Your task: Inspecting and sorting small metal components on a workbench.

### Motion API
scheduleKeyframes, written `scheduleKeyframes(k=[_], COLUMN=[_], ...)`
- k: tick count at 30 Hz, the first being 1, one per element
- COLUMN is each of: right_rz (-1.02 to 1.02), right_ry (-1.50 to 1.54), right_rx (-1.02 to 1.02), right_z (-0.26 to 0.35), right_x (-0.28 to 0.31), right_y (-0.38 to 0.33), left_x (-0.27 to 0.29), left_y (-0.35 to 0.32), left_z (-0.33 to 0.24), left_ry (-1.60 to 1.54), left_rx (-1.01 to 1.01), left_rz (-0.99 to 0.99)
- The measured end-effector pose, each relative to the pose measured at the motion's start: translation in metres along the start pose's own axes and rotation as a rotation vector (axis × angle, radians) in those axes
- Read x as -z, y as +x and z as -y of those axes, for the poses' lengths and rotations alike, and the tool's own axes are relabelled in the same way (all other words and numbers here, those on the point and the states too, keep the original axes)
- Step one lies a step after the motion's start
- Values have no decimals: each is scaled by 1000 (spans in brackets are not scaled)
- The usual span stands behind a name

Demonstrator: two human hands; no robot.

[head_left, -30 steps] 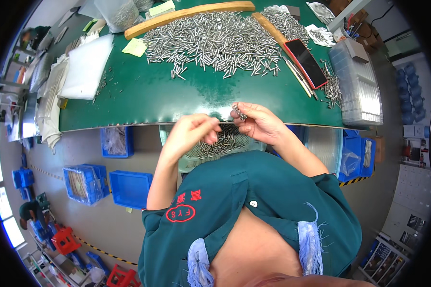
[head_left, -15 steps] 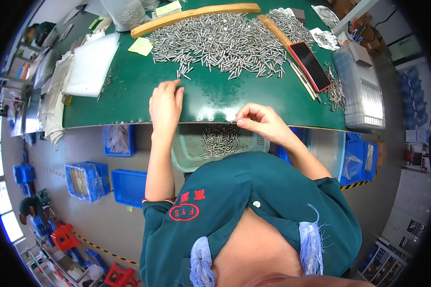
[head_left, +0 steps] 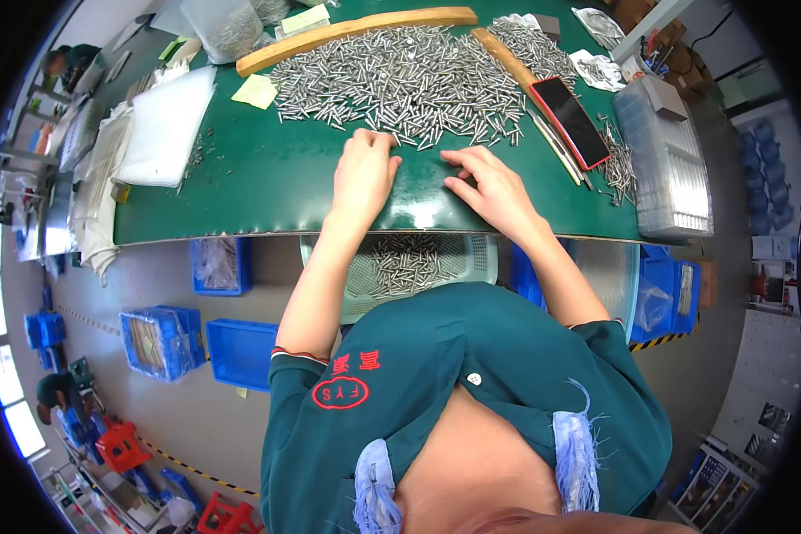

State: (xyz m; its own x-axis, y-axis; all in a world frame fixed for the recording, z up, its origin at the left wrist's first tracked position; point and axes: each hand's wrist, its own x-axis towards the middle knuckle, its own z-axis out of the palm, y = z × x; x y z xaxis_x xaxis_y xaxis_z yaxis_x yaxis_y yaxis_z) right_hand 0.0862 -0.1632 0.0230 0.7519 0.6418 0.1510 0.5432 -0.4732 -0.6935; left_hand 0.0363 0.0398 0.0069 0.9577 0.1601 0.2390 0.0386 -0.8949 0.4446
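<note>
A wide pile of small silvery metal pins spreads over the green tabletop. At the pile's near edge, the bent fingertips of my left hand meet the front pins; its thumb stands apart and no held pin shows. To the right, my right hand hovers low over the table just short of the pile. Its fingers are loosely bent, with a gap between thumb and forefinger and nothing visible in it. Below the table edge, in front of my body, a pale green plastic basket contains more pins.
Wooden bars border the pile at the back and right. A red-edged phone and thin sticks lie right of it, near clear plastic trays. White sheets lie at left. Blue bins stand below.
My left hand has moved right along the pile's near edge. My right hand has gone from the table's front edge up toward the pile, and its pinched fingers have parted.
</note>
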Motion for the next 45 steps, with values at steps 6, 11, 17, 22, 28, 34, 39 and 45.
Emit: scheduleKeyframes(k=[6, 11, 17, 22, 28, 34, 39, 45], right_rz=[-22, 33, -15, -13, -106, -59, -109, -97], right_ry=[-160, -130, -257, -324, -180, -222, -254, -268], right_rx=[63, 65, 171, 150, 205, 294, 294, 271], right_z=[-5, -1, 1, 4, 7, 2, 0, 5], right_x=[-6, -9, -18, -15, -22, -31, -24, -26], right_y=[5, 5, 7, 4, 2, 5, 2, 4], left_x=[4, 2, 1, 3, 9, -1, 7, 12], left_y=[-9, -14, -16, -20, -4, 24, 10, -23], left_z=[-7, 0, -8, -4, -1, 17, 13, -12], left_ry=[-122, -149, -182, -137, -147, 37, 157, 116], left_rx=[-253, -194, -303, -285, -265, -260, -187, -25], left_rz=[-15, 66, 73, 67, -31, -50, -8, 51])
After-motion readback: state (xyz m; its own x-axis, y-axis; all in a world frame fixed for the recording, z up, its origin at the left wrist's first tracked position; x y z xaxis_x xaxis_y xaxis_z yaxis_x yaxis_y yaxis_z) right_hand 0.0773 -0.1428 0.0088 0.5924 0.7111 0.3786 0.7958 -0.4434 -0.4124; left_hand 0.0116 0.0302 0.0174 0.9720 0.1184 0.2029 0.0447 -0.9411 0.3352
